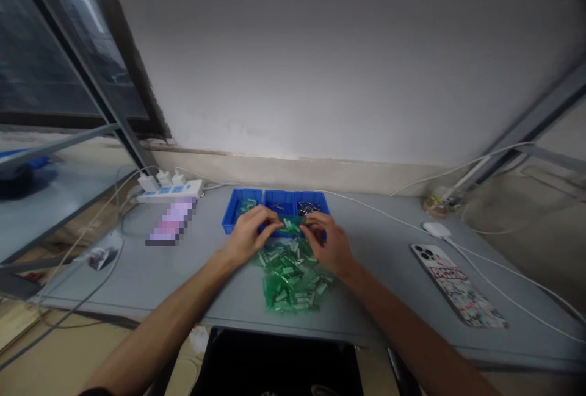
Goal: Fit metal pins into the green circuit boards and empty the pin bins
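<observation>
Two bare forearms (183,310) reached in from seven and five o'clock. The left hand (251,231) and right hand (333,246) were mostly closed, thumbs and fingertips pinching opposite ends of a small green bag (290,225) with pale pieces showing in it. At its six o'clock lay a pile of green bags (293,280); at twelve, just beyond, sat three blue bins (227,223). A patterned phone (460,286) lay near four o'clock, a power strip (192,188) toward ten.
</observation>
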A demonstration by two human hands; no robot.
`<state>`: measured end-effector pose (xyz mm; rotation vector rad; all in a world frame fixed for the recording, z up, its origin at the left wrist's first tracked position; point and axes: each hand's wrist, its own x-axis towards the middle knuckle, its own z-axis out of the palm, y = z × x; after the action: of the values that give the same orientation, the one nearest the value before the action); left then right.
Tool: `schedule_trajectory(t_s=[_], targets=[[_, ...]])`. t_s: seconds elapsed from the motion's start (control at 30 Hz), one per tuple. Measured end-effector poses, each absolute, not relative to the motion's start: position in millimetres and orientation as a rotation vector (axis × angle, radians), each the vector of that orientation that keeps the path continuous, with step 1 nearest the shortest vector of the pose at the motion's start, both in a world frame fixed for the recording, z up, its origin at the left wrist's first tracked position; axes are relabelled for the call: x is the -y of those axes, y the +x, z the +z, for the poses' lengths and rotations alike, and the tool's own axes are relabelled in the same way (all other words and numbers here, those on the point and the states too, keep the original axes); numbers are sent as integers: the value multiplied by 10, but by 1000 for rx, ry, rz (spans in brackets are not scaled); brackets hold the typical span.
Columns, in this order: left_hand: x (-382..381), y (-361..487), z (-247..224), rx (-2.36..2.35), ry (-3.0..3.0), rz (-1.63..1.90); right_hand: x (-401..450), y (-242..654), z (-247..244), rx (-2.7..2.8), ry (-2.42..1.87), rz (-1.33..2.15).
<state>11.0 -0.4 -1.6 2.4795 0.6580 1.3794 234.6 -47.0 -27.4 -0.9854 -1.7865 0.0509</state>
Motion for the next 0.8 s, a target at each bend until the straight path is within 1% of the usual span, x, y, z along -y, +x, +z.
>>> schedule_trajectory(t_s=[0.17, 0.33, 0.47, 0.57, 0.7, 0.8], targets=[[20, 111, 34, -630, 2534, 1293, 509, 2368, -179, 1847, -949, -52], [2, 98, 36, -670, 2546, 1326, 491, 2391, -174, 1882, -916, -100], [-2, 97, 45, -606, 2591, 1340, 471, 2405, -189, 1924, -893, -103], [5, 115, 29, -639, 2558, 1369, 484, 2386, -181, 1919, -921, -90], [19, 140, -14, -778, 2327, 1415, 502, 2343, -200, 1838, -1034, -53], [21, 135, -9, -741, 2375, 1370, 509, 2343, -225, 1815, -1063, -44]])
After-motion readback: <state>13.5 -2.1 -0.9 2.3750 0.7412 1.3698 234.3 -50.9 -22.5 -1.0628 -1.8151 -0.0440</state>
